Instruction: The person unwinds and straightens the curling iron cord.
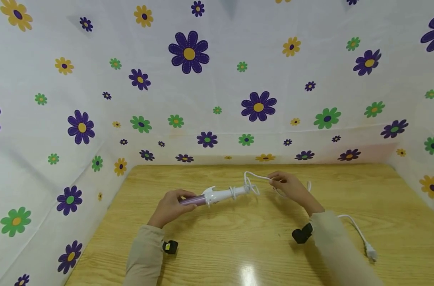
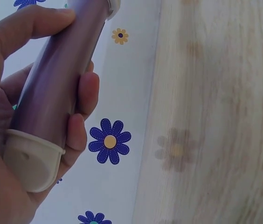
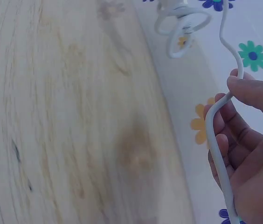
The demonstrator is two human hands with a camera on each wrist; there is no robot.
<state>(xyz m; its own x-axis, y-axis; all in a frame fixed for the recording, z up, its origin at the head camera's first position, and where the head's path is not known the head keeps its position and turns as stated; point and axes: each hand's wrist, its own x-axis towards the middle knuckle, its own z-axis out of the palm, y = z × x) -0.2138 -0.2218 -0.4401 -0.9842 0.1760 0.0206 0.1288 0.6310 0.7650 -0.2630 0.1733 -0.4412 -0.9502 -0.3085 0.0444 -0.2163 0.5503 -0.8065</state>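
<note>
A curling iron with a purple barrel [image 2: 57, 70] and a white handle [image 1: 220, 195] is held above the table. My left hand [image 1: 172, 206] grips it round the barrel, and the barrel's pale end cap [image 2: 32, 161] lies against the palm in the left wrist view. White cord [image 3: 218, 154] loops round the handle near its far end. My right hand [image 1: 290, 188] pinches that cord between thumb and fingers, to the right of the handle. Loose loops of cord hang between the handle's end and the right hand.
The cord's white plug [image 1: 371, 252] lies on the wooden table [image 1: 238, 238] at the right, beside the right forearm. White cloth [image 1: 217, 87] printed with flowers stands behind the table and at both sides. Black wrist cameras [image 1: 170, 247] hang under both sleeves.
</note>
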